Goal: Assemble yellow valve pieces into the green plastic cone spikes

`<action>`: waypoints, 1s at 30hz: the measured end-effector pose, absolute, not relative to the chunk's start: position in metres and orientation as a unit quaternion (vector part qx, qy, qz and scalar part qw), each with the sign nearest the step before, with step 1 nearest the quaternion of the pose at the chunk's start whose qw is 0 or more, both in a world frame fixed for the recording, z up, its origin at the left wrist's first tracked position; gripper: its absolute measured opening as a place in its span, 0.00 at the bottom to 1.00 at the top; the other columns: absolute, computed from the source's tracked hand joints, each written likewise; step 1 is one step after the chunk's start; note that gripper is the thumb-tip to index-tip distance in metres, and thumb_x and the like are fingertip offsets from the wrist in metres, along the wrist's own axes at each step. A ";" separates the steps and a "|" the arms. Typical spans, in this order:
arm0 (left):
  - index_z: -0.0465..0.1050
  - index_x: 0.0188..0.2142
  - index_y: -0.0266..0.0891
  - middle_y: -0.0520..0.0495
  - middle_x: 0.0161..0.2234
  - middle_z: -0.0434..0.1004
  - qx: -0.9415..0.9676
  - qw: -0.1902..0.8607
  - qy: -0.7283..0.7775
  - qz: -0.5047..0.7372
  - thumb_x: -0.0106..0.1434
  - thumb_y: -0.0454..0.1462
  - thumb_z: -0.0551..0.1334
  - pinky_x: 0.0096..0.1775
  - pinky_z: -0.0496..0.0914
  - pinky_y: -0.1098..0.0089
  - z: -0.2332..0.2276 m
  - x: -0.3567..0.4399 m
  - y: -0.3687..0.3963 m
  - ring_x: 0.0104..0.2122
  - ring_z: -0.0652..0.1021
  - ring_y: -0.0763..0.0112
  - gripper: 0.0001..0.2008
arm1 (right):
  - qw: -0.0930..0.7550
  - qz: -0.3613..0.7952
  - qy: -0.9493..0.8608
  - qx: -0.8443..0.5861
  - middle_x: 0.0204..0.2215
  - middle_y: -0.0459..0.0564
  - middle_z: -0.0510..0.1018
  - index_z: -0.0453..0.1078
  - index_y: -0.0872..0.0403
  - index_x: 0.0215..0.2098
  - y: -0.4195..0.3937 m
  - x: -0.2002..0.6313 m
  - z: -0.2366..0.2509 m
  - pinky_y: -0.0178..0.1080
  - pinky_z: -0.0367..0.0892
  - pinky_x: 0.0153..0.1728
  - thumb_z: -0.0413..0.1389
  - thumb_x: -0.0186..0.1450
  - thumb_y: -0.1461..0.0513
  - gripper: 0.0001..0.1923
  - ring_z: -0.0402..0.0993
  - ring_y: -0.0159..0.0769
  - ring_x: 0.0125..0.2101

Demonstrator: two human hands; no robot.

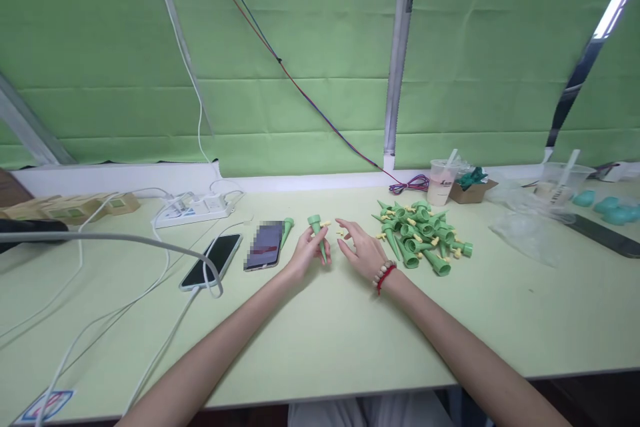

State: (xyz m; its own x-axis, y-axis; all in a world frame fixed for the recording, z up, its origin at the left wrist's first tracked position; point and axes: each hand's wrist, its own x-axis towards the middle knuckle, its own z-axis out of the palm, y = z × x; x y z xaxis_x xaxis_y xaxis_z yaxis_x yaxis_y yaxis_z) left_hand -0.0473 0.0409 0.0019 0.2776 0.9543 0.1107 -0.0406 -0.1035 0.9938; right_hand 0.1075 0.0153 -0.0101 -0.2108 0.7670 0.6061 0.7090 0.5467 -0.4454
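My left hand (309, 250) grips a green cone-shaped plastic spike (317, 233) with a small yellow knob on its side, held upright with the wide end up. My right hand (361, 248) hovers beside it with fingers spread, holding nothing; a small yellow piece (341, 234) lies on the table near its fingertips. A bead and red cord bracelet is on my right wrist. A pile of several similar green spikes with yellow knobs (421, 235) lies just right of my right hand. One more green spike (287, 229) lies left of my left hand.
Two phones (263, 245) (212, 260) lie on the pale green table (320, 327) at left, with white cables and a power strip (194, 208). A plastic cup with a straw (441, 181), a small cardboard box (470, 190), clear bags and teal objects (615, 208) stand at right.
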 end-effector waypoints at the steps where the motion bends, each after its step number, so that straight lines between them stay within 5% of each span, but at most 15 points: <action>1: 0.61 0.40 0.38 0.56 0.16 0.67 0.590 0.554 0.387 0.442 0.56 0.49 0.58 0.17 0.62 0.75 0.000 -0.046 0.041 0.14 0.71 0.73 0.20 | 0.413 0.032 -0.781 -0.468 0.48 0.52 0.70 0.55 0.51 0.56 0.016 0.108 -0.010 0.36 0.67 0.34 0.45 0.64 0.61 0.21 0.72 0.35 0.40; 5: 0.62 0.35 0.38 0.55 0.16 0.67 0.608 0.578 0.364 0.404 0.56 0.49 0.58 0.17 0.62 0.75 -0.005 -0.046 0.039 0.14 0.71 0.74 0.17 | 0.427 0.046 -0.789 -0.439 0.48 0.52 0.69 0.60 0.51 0.52 0.021 0.112 -0.012 0.38 0.67 0.40 0.45 0.65 0.62 0.17 0.70 0.34 0.42; 11: 0.64 0.29 0.37 0.56 0.13 0.65 0.625 0.587 0.342 0.384 0.57 0.47 0.58 0.18 0.63 0.75 0.002 -0.049 0.038 0.12 0.69 0.76 0.15 | 0.441 0.117 -0.783 -0.423 0.36 0.50 0.74 0.68 0.54 0.38 0.029 0.116 -0.017 0.33 0.66 0.31 0.47 0.65 0.56 0.12 0.71 0.31 0.32; 21: 0.65 0.23 0.36 0.57 0.06 0.60 0.662 0.567 0.337 0.357 0.55 0.47 0.60 0.20 0.63 0.74 0.011 -0.045 0.028 0.11 0.69 0.74 0.16 | 0.405 0.113 -0.796 -0.437 0.30 0.45 0.71 0.61 0.52 0.36 0.012 0.115 -0.005 0.33 0.59 0.28 0.40 0.67 0.55 0.13 0.64 0.29 0.25; 26: 0.60 0.20 0.38 0.55 0.08 0.62 0.715 0.441 0.365 0.400 0.56 0.51 0.56 0.18 0.59 0.75 0.004 -0.040 0.024 0.11 0.66 0.77 0.20 | 0.441 0.126 -0.784 -0.418 0.26 0.45 0.67 0.58 0.52 0.29 0.009 0.110 -0.005 0.34 0.56 0.28 0.38 0.68 0.57 0.13 0.62 0.31 0.26; 30: 0.57 0.19 0.39 0.56 0.11 0.61 0.758 0.289 0.388 0.438 0.58 0.49 0.55 0.19 0.55 0.75 -0.002 -0.042 0.023 0.13 0.64 0.79 0.19 | 0.497 0.248 -0.732 -0.395 0.18 0.42 0.59 0.53 0.52 0.22 0.005 0.101 -0.006 0.34 0.55 0.25 0.38 0.67 0.54 0.18 0.56 0.30 0.21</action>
State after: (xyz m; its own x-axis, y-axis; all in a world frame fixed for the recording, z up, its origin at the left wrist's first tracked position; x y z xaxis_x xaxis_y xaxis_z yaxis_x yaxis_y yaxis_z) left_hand -0.0418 0.0233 -0.0022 0.3168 0.8404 0.4398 0.3350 -0.5329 0.7770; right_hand 0.1005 0.0049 -0.0059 -0.1944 0.8239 0.5323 0.3315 0.5659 -0.7549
